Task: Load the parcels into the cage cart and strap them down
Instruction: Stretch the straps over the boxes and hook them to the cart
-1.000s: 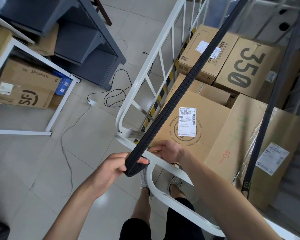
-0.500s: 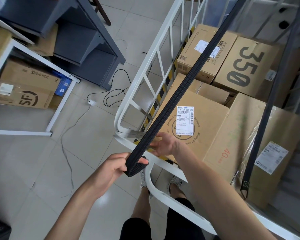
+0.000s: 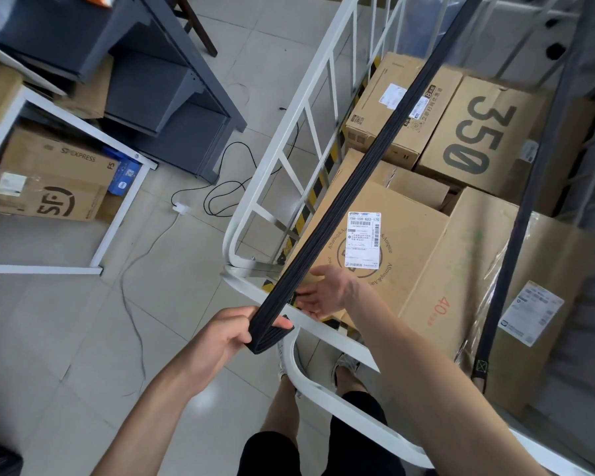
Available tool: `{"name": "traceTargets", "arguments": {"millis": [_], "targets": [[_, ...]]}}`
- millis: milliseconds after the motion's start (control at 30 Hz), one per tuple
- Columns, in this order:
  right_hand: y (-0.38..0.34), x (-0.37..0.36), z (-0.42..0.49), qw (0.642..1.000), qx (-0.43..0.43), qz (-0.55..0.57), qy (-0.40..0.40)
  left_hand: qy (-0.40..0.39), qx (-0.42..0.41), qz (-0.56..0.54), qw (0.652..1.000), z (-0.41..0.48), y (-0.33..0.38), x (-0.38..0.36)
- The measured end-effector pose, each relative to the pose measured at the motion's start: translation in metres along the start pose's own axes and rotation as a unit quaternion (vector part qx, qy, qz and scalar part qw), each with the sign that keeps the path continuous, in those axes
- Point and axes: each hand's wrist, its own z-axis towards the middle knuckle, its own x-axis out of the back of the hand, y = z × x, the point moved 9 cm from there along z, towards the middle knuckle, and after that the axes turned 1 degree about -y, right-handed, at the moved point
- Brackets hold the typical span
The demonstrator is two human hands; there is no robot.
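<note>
The white cage cart (image 3: pixel 291 132) holds several cardboard parcels, among them one with a white label (image 3: pixel 392 242), one marked 350 (image 3: pixel 478 139) and one wrapped in plastic (image 3: pixel 516 304). A black strap (image 3: pixel 364 173) runs taut from the upper right down across the cart to my left hand (image 3: pixel 220 341), which grips its looped end just outside the cart's near rail. My right hand (image 3: pixel 327 292) hovers with fingers spread beside the strap, above the rail and the labelled parcel's corner. A second dark strap (image 3: pixel 516 242) hangs down on the right.
A white table frame (image 3: pixel 117 214) with an SF Express box (image 3: pixel 49 187) under it stands at left. Grey metal shelving (image 3: pixel 172 84) is behind it. A black cable and white charger (image 3: pixel 181 209) lie on the tiled floor. My legs and shoes show below the rail.
My right hand has lifted off the cart's rail and moved up and opened beside the strap. My left hand keeps its grip on the strap end, almost unmoved.
</note>
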Motion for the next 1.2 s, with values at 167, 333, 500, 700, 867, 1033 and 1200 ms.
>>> {"name": "traceTargets", "arguments": {"millis": [167, 333, 500, 700, 867, 1033, 1200], "targets": [[0.005, 0.008, -0.012, 0.996, 0.034, 0.076, -0.006, 0.002, 0.005, 0.025, 1.000, -0.002, 0.007, 0.001], [0.003, 0.011, -0.024, 0.994, 0.084, 0.073, -0.019, 0.013, 0.019, 0.108, 0.994, -0.003, 0.011, 0.009], [0.001, 0.011, -0.049, 0.985, 0.161, 0.057, 0.041, 0.019, 0.047, 0.167, 0.985, 0.002, 0.001, 0.025], [-0.011, 0.023, -0.095, 0.939, 0.302, 0.082, 0.142, -0.010, 0.065, 0.257, 0.964, 0.030, -0.025, 0.044], [-0.022, 0.011, -0.154, 0.877, 0.404, 0.094, 0.243, -0.057, 0.070, 0.433, 0.897, 0.073, -0.042, 0.054], [-0.029, -0.032, -0.195, 0.830, 0.485, 0.082, 0.264, -0.127, 0.044, 0.561, 0.817, 0.100, -0.031, 0.041], [-0.032, -0.069, -0.228, 0.774, 0.556, 0.086, 0.290, -0.164, 0.012, 0.520, 0.839, 0.098, 0.016, 0.016]]}}
